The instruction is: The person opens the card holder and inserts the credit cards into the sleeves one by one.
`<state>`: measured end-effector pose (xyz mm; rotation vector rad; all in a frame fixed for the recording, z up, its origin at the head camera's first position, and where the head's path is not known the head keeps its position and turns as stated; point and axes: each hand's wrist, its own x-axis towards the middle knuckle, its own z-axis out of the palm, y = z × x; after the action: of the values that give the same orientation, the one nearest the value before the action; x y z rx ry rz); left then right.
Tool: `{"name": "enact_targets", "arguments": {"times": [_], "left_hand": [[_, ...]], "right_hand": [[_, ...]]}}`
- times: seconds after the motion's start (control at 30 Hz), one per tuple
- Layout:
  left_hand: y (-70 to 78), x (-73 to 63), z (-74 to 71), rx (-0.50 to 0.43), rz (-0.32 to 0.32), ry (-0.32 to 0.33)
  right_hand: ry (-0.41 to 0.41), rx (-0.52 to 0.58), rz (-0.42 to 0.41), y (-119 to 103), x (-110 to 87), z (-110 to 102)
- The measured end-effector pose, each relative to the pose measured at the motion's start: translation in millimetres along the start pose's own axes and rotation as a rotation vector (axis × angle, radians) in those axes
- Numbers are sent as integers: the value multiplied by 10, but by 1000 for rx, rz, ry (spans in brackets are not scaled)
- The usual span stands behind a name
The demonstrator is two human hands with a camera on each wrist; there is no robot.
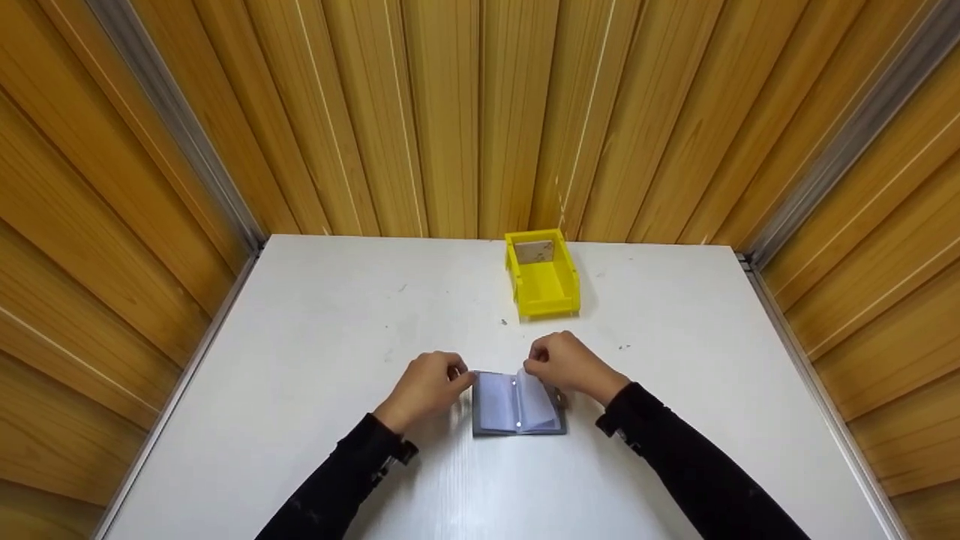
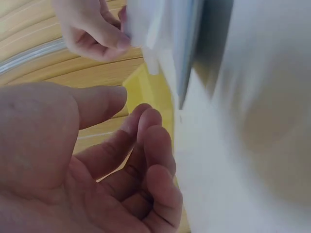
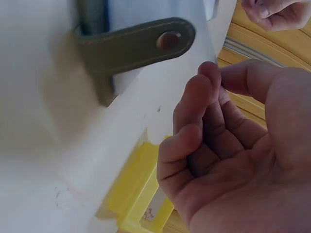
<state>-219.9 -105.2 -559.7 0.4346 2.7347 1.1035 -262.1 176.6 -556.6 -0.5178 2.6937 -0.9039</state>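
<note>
A small dark card holder (image 1: 480,433) lies open on the white table, with translucent plastic sleeves (image 1: 496,405) on both sides of its spine. My right hand (image 1: 568,364) pinches the top edge of one sleeve between thumb and forefinger, lifting it over the right half. Beside the upper left corner of the holder is my left hand (image 1: 427,382); in the left wrist view its thumb and loosely bent fingers stand apart with nothing between them. A grey-green strap (image 3: 131,48) with a metal snap sticks out from the holder's right side in the right wrist view.
Behind the hands stands a yellow open-front bin (image 1: 547,306) near the back edge of the white table (image 1: 337,300). Wood-look panels (image 1: 450,120) close off the back and both sides, with metal strips (image 1: 180,120) at the corners.
</note>
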Motion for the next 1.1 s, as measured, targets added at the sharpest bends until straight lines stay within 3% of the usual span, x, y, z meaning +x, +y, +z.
{"name": "enact_targets", "arguments": {"times": [0.13,0.33,0.67,0.9,1.1], "left_hand": [[43,-24,-18,0,34,-17],[11,-48,-11,22,20,-31],[12,-94,39,65,21,-86],[-6,-112,119,65,-19,-119],[-16,-63,152,77,-5,-106]], "right_hand": [[-13,46,19,-117,67,25],[-25,73,4,-251,181,133],[-40,78,-14,-262,239,259],[-53,42,-45,-231,169,210],[-52,5,-76,-189,93,52]]}}
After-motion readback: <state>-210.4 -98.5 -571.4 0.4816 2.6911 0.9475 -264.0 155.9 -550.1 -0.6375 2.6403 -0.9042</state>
